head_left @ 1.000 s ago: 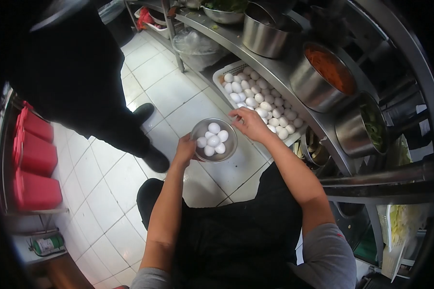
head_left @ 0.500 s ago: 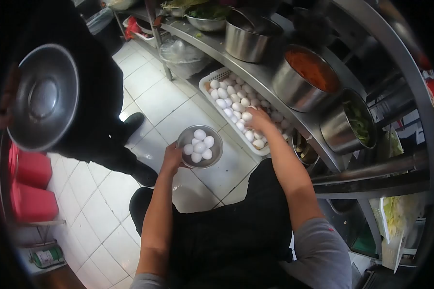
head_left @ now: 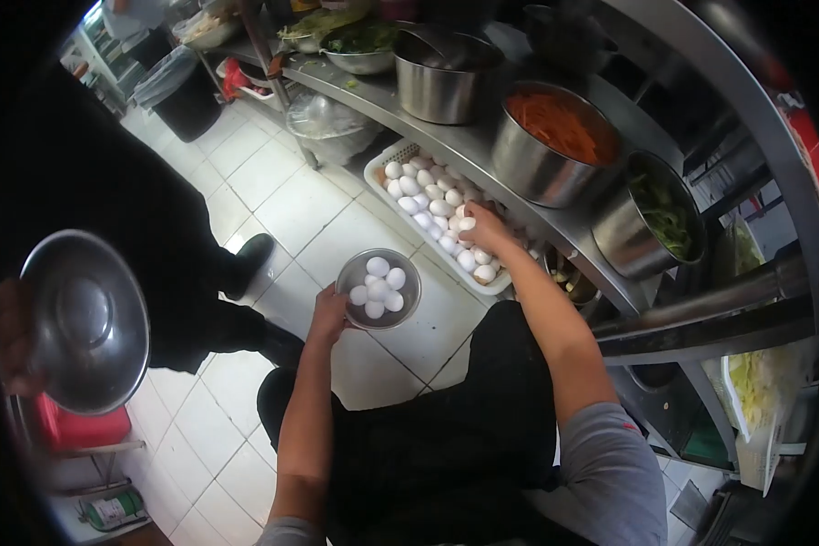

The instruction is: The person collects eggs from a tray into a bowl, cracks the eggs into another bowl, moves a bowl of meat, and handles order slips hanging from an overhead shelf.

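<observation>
bowl on the far left of my feed is tilted on edge, and a co-worker's hand has the left side of it, kinda dark and blurry from where i'm sitting. under that i've got a red bin, then a green cylinder further down, and just right of the bowl the co-worker's dark trousers over white tiles.

moving right, my left hand is clamped on the left side of the egg bowl, a metal one out past my knees. several white eggs are bunched in the middle of it. can't tell from up here if its base touches the floor.

next over, a white plastic basket loaded with loose eggs sits partly under a metal shelf. my right hand is down in there with fingers among the eggs, one egg right by the fingertips. can't tell whether i've actually got a grip on that one.

on the shelf, further right, there's a pot of orange shreds, then a smaller pot of green leaves.
</observation>
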Demonstrator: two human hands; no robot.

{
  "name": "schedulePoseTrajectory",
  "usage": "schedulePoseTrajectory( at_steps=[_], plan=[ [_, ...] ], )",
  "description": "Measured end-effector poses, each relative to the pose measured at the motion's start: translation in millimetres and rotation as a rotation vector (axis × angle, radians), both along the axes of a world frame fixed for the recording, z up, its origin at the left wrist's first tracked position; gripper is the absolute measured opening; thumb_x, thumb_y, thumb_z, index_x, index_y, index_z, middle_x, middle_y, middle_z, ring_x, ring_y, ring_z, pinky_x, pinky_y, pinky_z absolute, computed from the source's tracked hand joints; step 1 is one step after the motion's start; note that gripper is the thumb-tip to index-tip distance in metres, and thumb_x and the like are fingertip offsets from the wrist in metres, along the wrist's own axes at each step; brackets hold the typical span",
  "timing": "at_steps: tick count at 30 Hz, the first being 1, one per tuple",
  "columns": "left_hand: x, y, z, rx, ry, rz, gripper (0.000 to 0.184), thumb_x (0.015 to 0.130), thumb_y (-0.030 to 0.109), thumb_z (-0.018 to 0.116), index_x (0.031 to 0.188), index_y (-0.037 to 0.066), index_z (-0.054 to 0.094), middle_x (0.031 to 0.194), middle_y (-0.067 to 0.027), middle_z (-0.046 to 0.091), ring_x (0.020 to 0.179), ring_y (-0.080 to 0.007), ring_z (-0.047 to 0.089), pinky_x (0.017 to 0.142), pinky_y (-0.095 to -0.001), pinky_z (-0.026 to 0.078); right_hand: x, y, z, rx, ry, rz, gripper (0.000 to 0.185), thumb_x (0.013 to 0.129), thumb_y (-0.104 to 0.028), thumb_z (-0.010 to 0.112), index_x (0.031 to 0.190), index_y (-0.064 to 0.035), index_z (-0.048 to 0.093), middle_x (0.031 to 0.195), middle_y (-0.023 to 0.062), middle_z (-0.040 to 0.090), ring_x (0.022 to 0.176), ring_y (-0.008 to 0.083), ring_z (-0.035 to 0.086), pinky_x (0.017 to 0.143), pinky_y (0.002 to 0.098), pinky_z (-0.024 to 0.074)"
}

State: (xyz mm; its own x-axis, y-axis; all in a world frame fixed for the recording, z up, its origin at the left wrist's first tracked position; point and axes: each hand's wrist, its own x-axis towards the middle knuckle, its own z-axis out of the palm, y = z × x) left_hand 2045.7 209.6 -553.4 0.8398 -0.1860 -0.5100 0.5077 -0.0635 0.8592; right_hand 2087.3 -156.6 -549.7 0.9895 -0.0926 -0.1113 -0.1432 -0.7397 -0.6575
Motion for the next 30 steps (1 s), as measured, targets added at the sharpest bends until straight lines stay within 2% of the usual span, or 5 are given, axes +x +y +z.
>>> schedulePoseTrajectory(
  at_steps=[17,20,23,26,30],
  plan=[
    [-58.1,8.2,82.1,-0.116,-0.128,0.044,0.031,0.084,0.010,0.053,0.112,0.001,0.062,0.091,-0.0104,0.066,0.072,-0.0208,0.064,0.050,-0.0354,0.054,-156.4,176.2,142.6,-0.229,-0.167,0.418,0.053,0.073,-0.023,0.073,0.121,-0.0100,0.055,0.105,0.0149,0.058,0.103,0.0351,0.054,0.087,0.0481,0.0431],
    [-91.1,15.0,151.2,-0.133,-0.100,-0.030,0.040,0.082,0.005,0.056,0.120,-0.004,0.057,0.103,-0.0146,0.065,0.087,-0.0236,0.065,0.074,-0.0356,0.056,-185.4,181.5,200.0,-0.273,-0.069,0.416,0.049,0.074,-0.025,0.073,0.117,-0.0095,0.055,0.110,0.0166,0.056,0.104,0.0363,0.056,0.086,0.0488,0.0459],
    [-116.3,27.1,140.1,0.007,-0.088,0.091,0.045,0.078,0.005,0.057,0.123,-0.005,0.057,0.106,-0.0130,0.065,0.094,-0.0238,0.062,0.083,-0.0356,0.051,-213.7,177.6,293.0,-0.032,-0.068,0.381,0.049,0.074,-0.029,0.074,0.114,-0.0086,0.055,0.107,0.0167,0.057,0.103,0.0356,0.056,0.086,0.0495,0.0461],
    [-139.4,27.4,283.5,-0.045,0.070,0.097,0.037,0.080,0.004,0.054,0.116,0.000,0.060,0.093,-0.0098,0.065,0.076,-0.0235,0.065,0.057,-0.0374,0.056,-221.2,183.2,378.6,0.114,-0.167,0.446,0.051,0.078,-0.030,0.074,0.117,-0.0082,0.051,0.104,0.0138,0.058,0.096,0.0314,0.059,0.080,0.0449,0.0492],
    [-152.5,46.2,389.9,-0.011,0.042,0.217,0.039,0.080,0.004,0.053,0.117,0.007,0.062,0.094,-0.0091,0.066,0.076,-0.0221,0.067,0.058,-0.0368,0.058,-200.9,182.8,485.0,1.676,0.577,0.036,0.033,0.098,-0.034,0.050,0.114,-0.0062,0.053,0.098,0.0070,0.059,0.079,0.0174,0.057,0.069,0.0295,0.0489]
  ],
)
